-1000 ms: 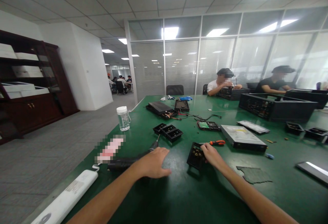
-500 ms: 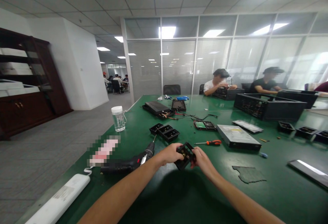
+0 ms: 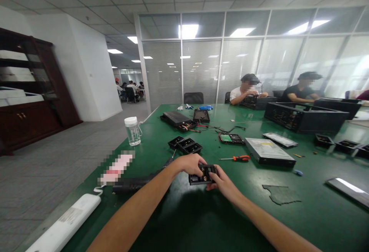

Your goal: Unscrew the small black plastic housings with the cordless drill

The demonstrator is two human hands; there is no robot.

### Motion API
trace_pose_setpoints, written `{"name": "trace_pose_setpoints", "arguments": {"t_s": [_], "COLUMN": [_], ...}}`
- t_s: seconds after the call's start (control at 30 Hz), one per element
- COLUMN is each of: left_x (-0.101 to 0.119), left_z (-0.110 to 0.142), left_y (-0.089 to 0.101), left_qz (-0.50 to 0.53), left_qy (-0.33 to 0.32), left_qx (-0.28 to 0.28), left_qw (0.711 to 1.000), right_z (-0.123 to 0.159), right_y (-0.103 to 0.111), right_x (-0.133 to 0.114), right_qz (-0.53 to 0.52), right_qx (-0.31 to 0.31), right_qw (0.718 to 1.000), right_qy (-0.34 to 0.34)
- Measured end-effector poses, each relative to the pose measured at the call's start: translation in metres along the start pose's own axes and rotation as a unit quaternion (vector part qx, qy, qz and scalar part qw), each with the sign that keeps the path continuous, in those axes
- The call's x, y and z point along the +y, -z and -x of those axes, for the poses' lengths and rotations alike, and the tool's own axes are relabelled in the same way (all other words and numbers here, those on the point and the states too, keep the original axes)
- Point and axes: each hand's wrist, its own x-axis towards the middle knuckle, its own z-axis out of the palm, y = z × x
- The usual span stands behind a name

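Note:
Between my hands, above the near part of the table, is a small black plastic box with brass-coloured pieces inside. My left hand grips its left end, fingers over the top edge. With my right hand I hold the other end, the thumb reaching into the open top and fingers below. Just beyond lie several similar black boxes, side by side. A black power drill rests left of them, partly hidden by my left forearm. To the right lies a screwdriver with an orange and black handle.
The green table also bears a disc drive, an opened device with a green board, a dark case, a clear bottle and a white power strip. Across it, people sit behind black computer cases.
The black box has turned from a slanted pose to nearly level, its long side toward me. Both hands have shifted with it, still gripping. The view has tipped down slightly.

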Motion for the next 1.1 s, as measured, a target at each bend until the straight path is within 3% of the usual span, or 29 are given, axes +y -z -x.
{"name": "trace_pose_setpoints", "arguments": {"t_s": [0.13,0.27,0.6,0.7,0.9,1.1], "left_x": [0.008,0.013,0.016,0.01,-0.01,-0.025], "left_z": [-0.01,-0.017,-0.023,-0.018,-0.002,0.009], "left_y": [0.01,0.013,0.009,0.016,0.02,0.015], "left_qz": [-0.113,-0.141,-0.187,-0.159,0.007,0.109], "left_qy": [0.014,0.034,0.021,0.003,-0.006,0.015], "left_qx": [-0.063,-0.099,-0.065,-0.058,-0.035,-0.011], "left_qw": [0.991,0.984,0.98,0.986,0.999,0.994], "right_z": [0.005,0.006,0.007,0.005,0.003,-0.005], "right_y": [-0.006,-0.009,-0.012,-0.008,-0.001,0.014], "right_x": [0.003,0.006,0.007,0.004,-0.004,-0.007], "right_qz": [-0.069,-0.122,-0.226,-0.235,-0.238,-0.098], "right_qx": [-0.063,-0.047,-0.009,-0.021,-0.037,-0.061], "right_qw": [0.996,0.991,0.972,0.97,0.969,0.992], "right_qy": [-0.005,-0.037,-0.066,-0.065,-0.056,-0.052]}}
